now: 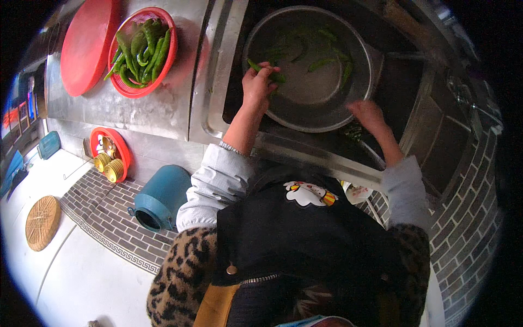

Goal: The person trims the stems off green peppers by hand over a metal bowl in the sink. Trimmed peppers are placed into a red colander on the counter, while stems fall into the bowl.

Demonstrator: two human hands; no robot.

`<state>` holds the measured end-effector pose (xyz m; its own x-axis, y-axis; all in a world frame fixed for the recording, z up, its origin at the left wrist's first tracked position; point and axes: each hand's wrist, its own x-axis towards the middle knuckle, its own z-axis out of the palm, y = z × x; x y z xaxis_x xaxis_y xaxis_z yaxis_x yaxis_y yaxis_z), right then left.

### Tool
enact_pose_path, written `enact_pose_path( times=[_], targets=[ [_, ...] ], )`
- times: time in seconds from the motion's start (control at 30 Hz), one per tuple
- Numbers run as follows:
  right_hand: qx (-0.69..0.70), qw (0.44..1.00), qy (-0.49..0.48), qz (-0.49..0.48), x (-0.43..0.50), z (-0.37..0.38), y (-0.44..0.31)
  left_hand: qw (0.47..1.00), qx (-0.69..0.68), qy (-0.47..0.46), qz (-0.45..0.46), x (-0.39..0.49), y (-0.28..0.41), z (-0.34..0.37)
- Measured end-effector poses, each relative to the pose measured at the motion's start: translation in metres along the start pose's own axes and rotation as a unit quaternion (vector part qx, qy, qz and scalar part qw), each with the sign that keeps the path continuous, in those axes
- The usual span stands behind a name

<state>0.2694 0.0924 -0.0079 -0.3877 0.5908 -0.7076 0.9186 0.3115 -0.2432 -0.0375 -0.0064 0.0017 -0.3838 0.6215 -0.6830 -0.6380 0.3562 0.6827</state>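
A large round metal basin [369, 71] sits in the dark stainless steel sink before me, with water and several green chili peppers [322, 64] in it. Over the basin's left side, my left hand [257, 86] grips a green pepper [278, 77] between thumb and fingers. My right hand [367, 115] is at the lower right rim, its fingers blurred and bent. Whether it holds anything is unclear. To the left, a red plastic colander [173, 61] on the steel counter holds more long green peppers [139, 47].
Beside the colander is a round red board or lid [83, 49] on the steel counter [151, 112]. Below, on the floor, are a red basin [126, 152] with yellow bowls, a blue-green metal can [167, 194] and a round woven item [43, 222]. The sink's raised edge [215, 81] lies left of the basin.
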Motion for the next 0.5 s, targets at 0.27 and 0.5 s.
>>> enact_pose_path(
  times=[0.27, 0.5],
  targets=[
    [-0.285, 0.914, 0.194, -0.212, 0.136, 0.049, -0.053, 0.998, 0.043, -0.016, -0.037, -0.002, -0.012, -0.003],
    [0.462, 0.882, -0.047, 0.080, 0.148, 0.084, -0.085, 0.997, 0.057, -0.035, -0.036, -0.004, -0.025, -0.009]
  ],
)
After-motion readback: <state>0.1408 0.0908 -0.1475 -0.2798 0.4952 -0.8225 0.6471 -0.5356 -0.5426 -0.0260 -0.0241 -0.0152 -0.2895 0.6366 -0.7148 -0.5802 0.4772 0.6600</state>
